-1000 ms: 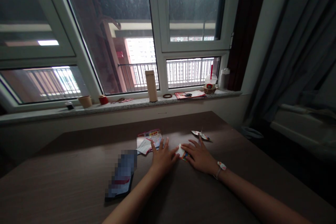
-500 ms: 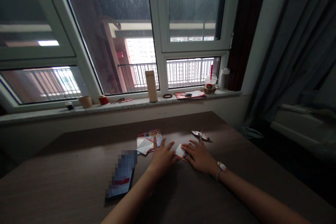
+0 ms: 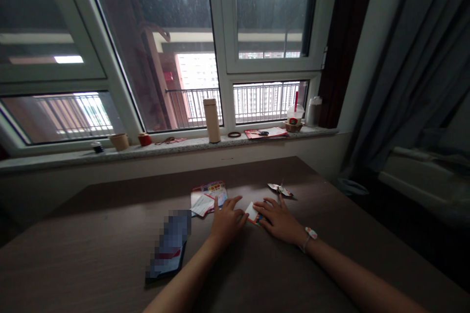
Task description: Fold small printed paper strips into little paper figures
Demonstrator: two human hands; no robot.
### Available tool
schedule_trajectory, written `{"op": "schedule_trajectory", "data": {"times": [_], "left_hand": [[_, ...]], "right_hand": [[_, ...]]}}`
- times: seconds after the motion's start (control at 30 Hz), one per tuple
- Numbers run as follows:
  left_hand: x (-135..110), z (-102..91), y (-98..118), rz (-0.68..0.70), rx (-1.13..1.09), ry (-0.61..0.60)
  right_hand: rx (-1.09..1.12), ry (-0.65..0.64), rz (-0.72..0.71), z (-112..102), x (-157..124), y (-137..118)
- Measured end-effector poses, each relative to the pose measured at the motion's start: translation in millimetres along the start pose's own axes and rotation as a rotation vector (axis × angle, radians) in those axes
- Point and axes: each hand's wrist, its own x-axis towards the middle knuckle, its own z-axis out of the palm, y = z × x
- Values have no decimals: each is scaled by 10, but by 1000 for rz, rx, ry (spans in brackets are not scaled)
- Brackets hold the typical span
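A small white and coloured folded paper (image 3: pixel 252 212) lies on the dark wooden table (image 3: pixel 110 264) between my two hands. My left hand (image 3: pixel 225 220) lies flat on the table with its fingers spread, its fingertips touching the paper's left edge. My right hand (image 3: pixel 279 219) rests flat on the paper's right side, fingers stretched out; a bracelet is on that wrist. A finished folded paper figure (image 3: pixel 280 188) sits just beyond my right hand.
A stack of coloured paper sheets (image 3: pixel 207 196) lies beyond my left hand. A dark phone (image 3: pixel 168 247) lies to the left. On the window sill (image 3: pixel 55 157) stand a beige flask (image 3: pixel 212 120), a drink cup with a straw (image 3: pixel 294 114), small cups and papers.
My left hand has shifted slightly, its fingers turning toward the paper. The right hand has stayed pressed on the paper.
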Motion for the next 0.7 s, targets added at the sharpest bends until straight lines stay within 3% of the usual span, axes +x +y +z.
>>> {"op": "schedule_trajectory", "data": {"times": [0.23,0.7], "left_hand": [[29,136,-17,-53,3,-45],[102,180,-27,-12,83,-81]], "right_hand": [[8,-49,10,-25,3,-4],[-34,-36,38,16,32,29]]}}
